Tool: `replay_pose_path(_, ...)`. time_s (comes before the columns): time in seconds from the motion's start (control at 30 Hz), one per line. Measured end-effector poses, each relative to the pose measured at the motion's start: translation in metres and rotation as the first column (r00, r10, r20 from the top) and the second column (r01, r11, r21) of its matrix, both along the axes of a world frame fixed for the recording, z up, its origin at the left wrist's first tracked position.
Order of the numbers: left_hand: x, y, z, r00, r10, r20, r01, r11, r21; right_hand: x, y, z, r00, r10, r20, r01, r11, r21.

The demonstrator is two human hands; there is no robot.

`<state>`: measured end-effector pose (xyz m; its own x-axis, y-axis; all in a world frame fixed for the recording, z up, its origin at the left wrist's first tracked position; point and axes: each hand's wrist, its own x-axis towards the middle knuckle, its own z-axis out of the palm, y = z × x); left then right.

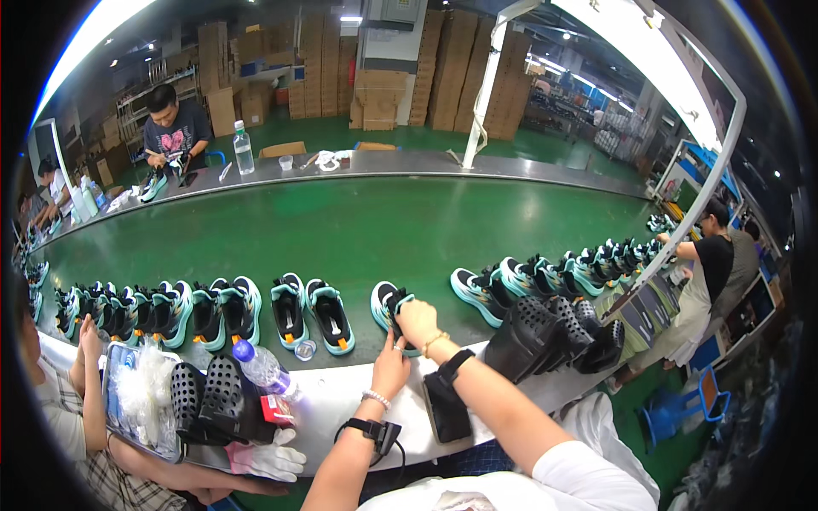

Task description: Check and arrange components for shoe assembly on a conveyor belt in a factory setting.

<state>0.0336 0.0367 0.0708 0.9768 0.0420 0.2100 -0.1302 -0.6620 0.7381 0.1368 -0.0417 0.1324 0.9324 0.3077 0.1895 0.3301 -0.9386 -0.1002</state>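
In front of me, one black sneaker [384, 300] with a pale teal sole stands on the green belt, its toe pointing away. My right hand [419, 325] is closed in a fist over the shoe's opening and hides much of it; its fingertips are out of sight. My left hand [392, 368] is at the heel end, fingers closed against the shoe's near side. To the left, a pair of matching sneakers [331, 317] sits side by side with orange heel tabs. Another matching sneaker [477, 294] heads the row on the right.
Long rows of sneakers [170, 311] line both sides. On the white ledge [341, 400] lie a dark phone [446, 409], a purple-capped bottle [260, 366], a red box [277, 410] and black perforated shoe lasts [520, 341]. Co-workers sit or stand left, right and across the belt.
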Motion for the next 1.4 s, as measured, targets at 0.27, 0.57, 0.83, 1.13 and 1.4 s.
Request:
replay_pose_path(0.27,-0.001,0.012,-0.009,0.998,0.045,0.047,-0.039,0.990,-0.134,0.011,0.027,-0.021,1.000,0.013,-0.027,-0.015,0.996,-0.085)
replay_pose_path(0.57,0.015,-0.026,0.001,0.978,0.116,0.174,-0.087,0.983,-0.163,0.021,-0.006,-0.010,0.993,0.011,-0.121,-0.003,0.998,0.067)
replay_pose_path(0.83,0.058,0.004,0.029,0.989,0.143,0.033,-0.136,0.978,-0.156,-0.126,-0.141,0.125,0.925,0.306,0.226,-0.377,0.817,0.436)
replay_pose_path(1.13,0.104,-0.135,0.064,0.853,-0.394,0.341,0.353,0.918,0.179,-0.164,-0.405,0.101,0.399,-0.821,0.408,0.419,0.559,0.716)
replay_pose_path(1.4,0.128,-0.173,0.049,0.798,-0.474,0.373,0.186,0.782,0.595,-0.142,-0.432,0.026,0.553,-0.804,0.219,0.626,0.574,0.528)
